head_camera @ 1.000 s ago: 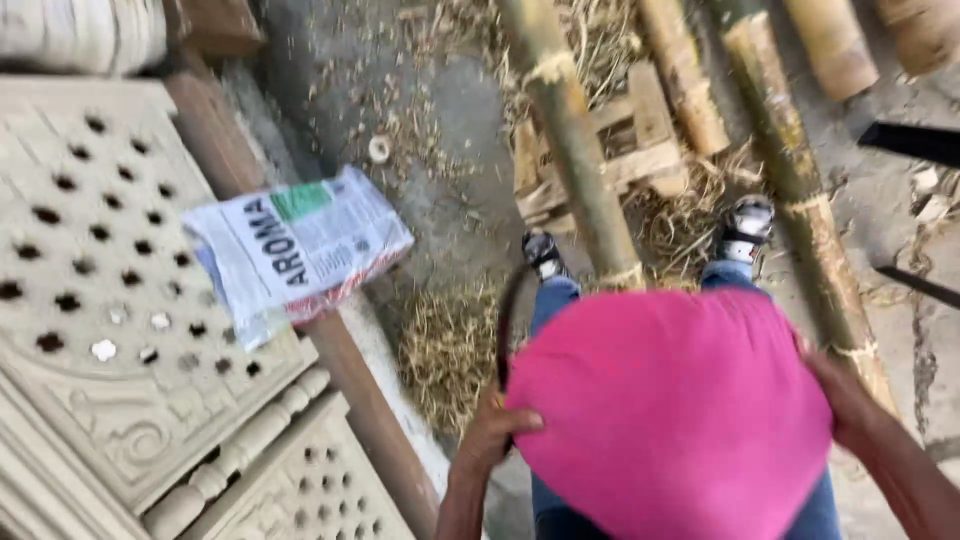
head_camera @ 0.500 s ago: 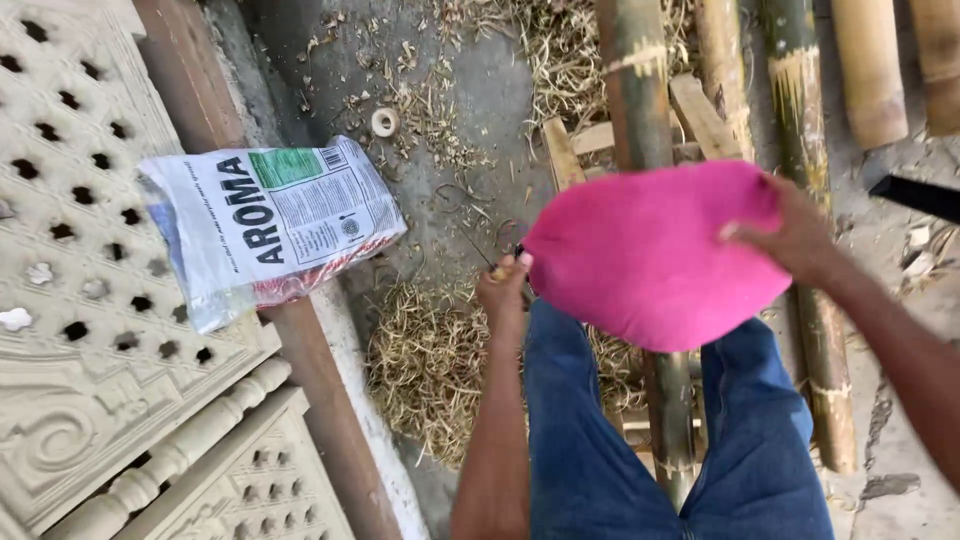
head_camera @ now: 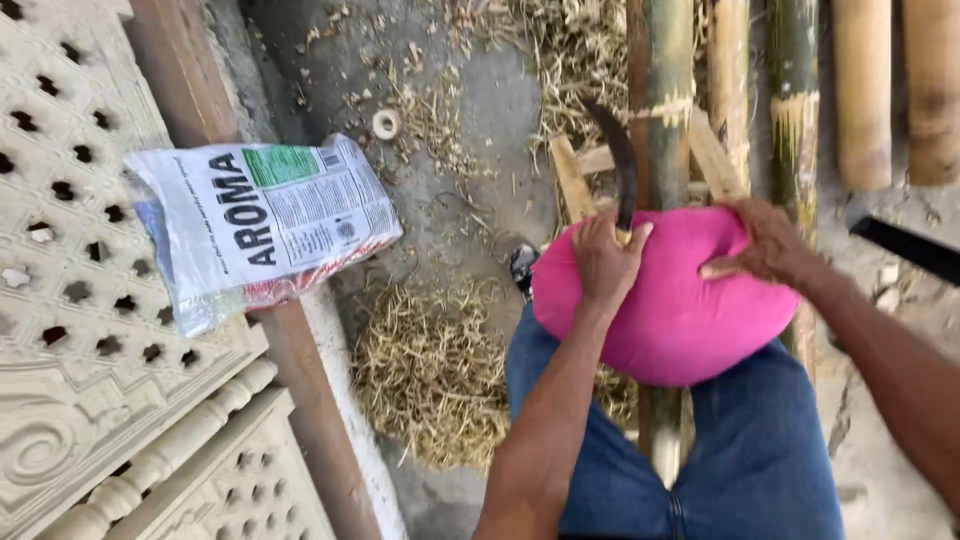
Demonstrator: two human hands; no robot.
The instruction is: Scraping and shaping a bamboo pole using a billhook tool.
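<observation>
Sitting with blue-trousered legs (head_camera: 700, 460) nearest the camera, the person is steadying a pink cushion (head_camera: 665, 300) on the lap, just above the knees. The left hand (head_camera: 605, 262) is curling shut around the handle of a curved dark blade (head_camera: 620, 170) while also pressing on the cushion's left part; the blade is pointing away, toward the far bamboo. The right hand (head_camera: 765, 245) is lying flat, fingers spread and open, on the cushion's right top edge, gripping nothing. A green bamboo pole (head_camera: 665, 90) is running under the cushion and between the legs, from the near edge to the far edge.

In judgement, the step in hand is settling the cushion as padding before cutting work on the pole; the next move is likely calling for the blade to be kept clear of the right hand's fingers, and for a firm hold on the pole.

To the left, a heap of dry shavings (head_camera: 430, 370) is lying on the ground. Further left, a printed white plastic bag (head_camera: 265, 225) is resting partly on pierced pale panels (head_camera: 70, 250) and a timber strip (head_camera: 300, 360); it is looking closed and fairly flat, and its contents cannot be told. Far right, more bamboo poles (head_camera: 880, 90) are lying side by side. A small white ring (head_camera: 386, 124) is lying on the far ground.
</observation>
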